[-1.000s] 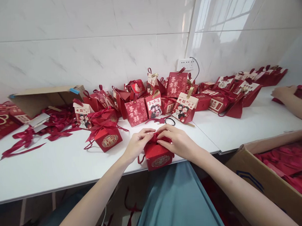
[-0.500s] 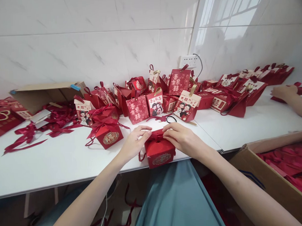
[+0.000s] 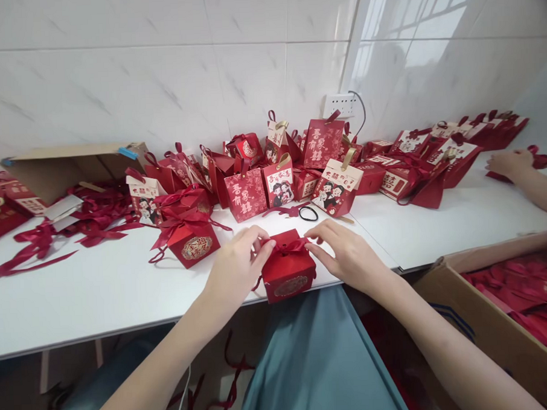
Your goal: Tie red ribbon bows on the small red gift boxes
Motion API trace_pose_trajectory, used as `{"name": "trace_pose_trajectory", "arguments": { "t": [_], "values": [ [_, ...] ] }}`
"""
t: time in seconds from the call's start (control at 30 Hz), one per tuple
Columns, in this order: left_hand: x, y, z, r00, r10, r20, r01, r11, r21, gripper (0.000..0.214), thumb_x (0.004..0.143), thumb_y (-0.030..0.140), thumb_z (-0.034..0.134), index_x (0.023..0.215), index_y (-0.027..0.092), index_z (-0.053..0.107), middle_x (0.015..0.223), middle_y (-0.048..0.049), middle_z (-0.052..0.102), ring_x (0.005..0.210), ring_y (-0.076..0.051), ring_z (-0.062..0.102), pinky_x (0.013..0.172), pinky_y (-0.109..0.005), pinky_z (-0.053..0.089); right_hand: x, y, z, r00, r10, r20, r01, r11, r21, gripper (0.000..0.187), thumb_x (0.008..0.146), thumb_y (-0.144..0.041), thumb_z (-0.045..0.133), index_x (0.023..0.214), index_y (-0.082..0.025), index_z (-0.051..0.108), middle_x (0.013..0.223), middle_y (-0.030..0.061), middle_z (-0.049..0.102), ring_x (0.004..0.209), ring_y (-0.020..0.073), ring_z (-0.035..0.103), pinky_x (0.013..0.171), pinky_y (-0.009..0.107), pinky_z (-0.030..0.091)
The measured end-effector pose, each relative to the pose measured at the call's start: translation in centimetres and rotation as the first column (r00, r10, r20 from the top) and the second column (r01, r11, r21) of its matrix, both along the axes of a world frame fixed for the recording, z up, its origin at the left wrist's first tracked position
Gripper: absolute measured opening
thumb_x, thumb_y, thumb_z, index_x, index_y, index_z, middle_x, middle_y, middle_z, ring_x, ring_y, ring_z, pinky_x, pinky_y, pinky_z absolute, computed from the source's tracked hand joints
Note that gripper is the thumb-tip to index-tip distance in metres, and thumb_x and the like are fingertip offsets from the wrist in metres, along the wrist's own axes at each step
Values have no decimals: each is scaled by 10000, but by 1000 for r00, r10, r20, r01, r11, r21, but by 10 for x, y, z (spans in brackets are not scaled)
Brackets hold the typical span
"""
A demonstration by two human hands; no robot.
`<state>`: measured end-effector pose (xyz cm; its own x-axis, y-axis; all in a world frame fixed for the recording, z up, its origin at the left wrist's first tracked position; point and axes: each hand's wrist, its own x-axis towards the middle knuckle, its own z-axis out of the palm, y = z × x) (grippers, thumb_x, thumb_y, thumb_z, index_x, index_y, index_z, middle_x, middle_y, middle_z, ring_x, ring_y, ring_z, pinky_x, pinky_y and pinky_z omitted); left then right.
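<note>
A red gift box (image 3: 289,277) with a round gold emblem stands at the table's front edge, right before me. Across its top runs a red ribbon (image 3: 293,246) tied in a bow. My left hand (image 3: 242,261) pinches the bow's left side between thumb and fingers. On the other side my right hand (image 3: 338,244) has thumb and forefinger closed on the ribbon's right loop. Left of my hands sits another red box (image 3: 194,245) with a bow on top. Behind my box lies a black hair tie (image 3: 308,214).
Several red and cream gift boxes (image 3: 246,194) line the white table (image 3: 123,296) along the wall. Loose ribbons (image 3: 102,215) spill from a cardboard carton (image 3: 72,162) at left. At lower right stands a carton (image 3: 487,316) of red ribbon-tied pieces. Another person's hand (image 3: 510,163) works at far right.
My hands have moved apart, drawing the bow's loops outward to left and right. The gift box stays at the table edge. The view has shifted slightly.
</note>
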<state>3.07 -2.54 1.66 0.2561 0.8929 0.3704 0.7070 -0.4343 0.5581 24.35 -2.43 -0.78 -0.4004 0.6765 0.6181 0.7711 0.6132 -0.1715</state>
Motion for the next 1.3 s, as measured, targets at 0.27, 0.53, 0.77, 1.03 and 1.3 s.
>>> {"name": "trace_pose_trajectory", "arguments": {
  "t": [0.27,0.53,0.77,1.03,1.3],
  "values": [
    [4,-8,1,999,38,-28,-42,992,-123,165,870,346,410,805,218,492,696,29,681,528,-138,595,531,-240,387,-26,-8,11,941,-261,-217,85,799,-595,397,852,-509,447,594,-207,434,554,-16,524,522,130,463,514,245,309],
    [-7,-9,-10,999,7,-33,-6,1000,24,185,869,334,420,826,201,540,854,-27,664,719,-166,624,640,-275,449,-22,9,1,873,-174,-456,-224,686,-692,318,764,-486,557,656,-187,535,574,-14,542,524,122,478,510,243,340],
    [-15,4,-25,981,-100,167,124,982,-144,190,862,338,455,750,197,515,794,-8,608,801,-166,582,738,-287,446,-15,19,1,792,-176,-584,-407,560,-722,334,712,-483,616,623,-172,532,572,-32,494,534,100,426,520,239,316],
    [-17,10,-44,905,-29,425,182,929,-323,240,832,403,476,718,193,500,717,28,488,595,-102,462,528,-215,372,-3,23,-8,699,-123,-704,-619,388,-682,325,746,-449,648,617,-176,528,559,-36,518,553,97,453,598,242,358],
    [-13,7,-53,838,10,546,225,905,-362,255,856,420,450,722,203,456,717,27,503,653,-114,492,601,-209,406,2,20,-18,647,-119,-753,-676,368,-639,337,771,-427,644,583,-188,499,572,-25,578,600,113,530,655,241,406]
  ]
}}
